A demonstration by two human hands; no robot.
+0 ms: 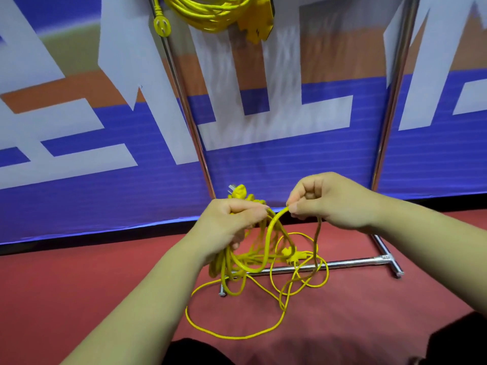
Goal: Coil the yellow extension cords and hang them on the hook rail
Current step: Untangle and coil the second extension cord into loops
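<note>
Head view: left hand (232,222) is gripping a partly wound bundle of yellow cord (266,248), fingers (250,209) curled round it, its plug (238,192) sticking up behind. Right hand (329,201) is pinching one strand just beside the bundle. Slack is lying in loose loops on the red floor (105,280), crossing the rack's base bar (342,264). A second coiled cord (208,14) is hanging at top.

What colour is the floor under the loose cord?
Red, seen best in the head view: the floor beneath the loose yellow cord.
</note>
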